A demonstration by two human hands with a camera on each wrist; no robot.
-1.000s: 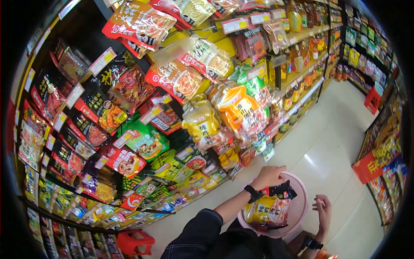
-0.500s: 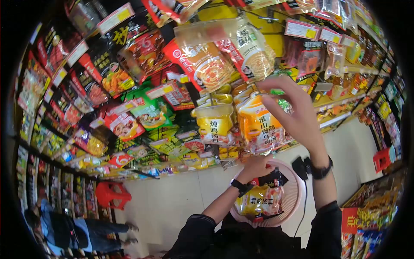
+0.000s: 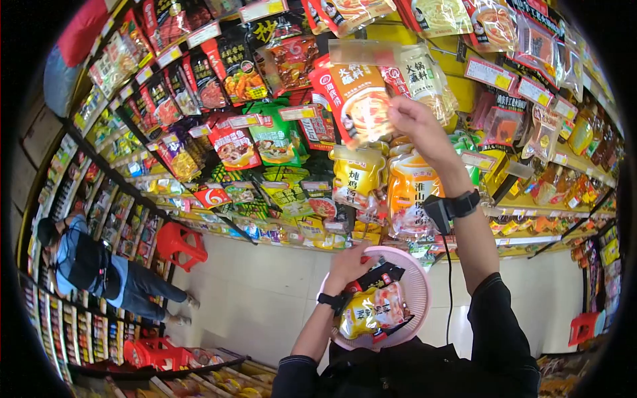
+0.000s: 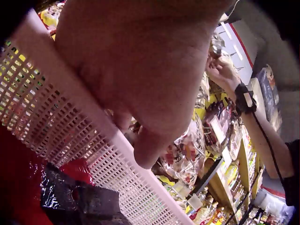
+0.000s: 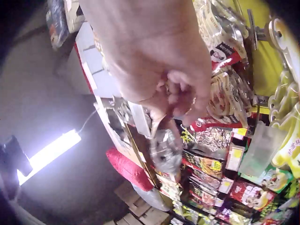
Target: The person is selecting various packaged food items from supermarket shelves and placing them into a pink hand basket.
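Rows of hanging packets (image 3: 265, 139) fill the upper half of the head view. At lower centre a pink basket (image 3: 417, 292) holds yellow packets (image 3: 361, 317) and a black packet (image 3: 383, 273). The left hand (image 3: 348, 265) grips its rim, fingers curled over the edge. At upper centre-right the right hand (image 3: 411, 123) is raised to the rows, fingertips pinching a shiny clear packet (image 5: 164, 147).

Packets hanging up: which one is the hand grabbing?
The pale see-through packet, right of the orange-red packet; the right hand pinches its lower edge.
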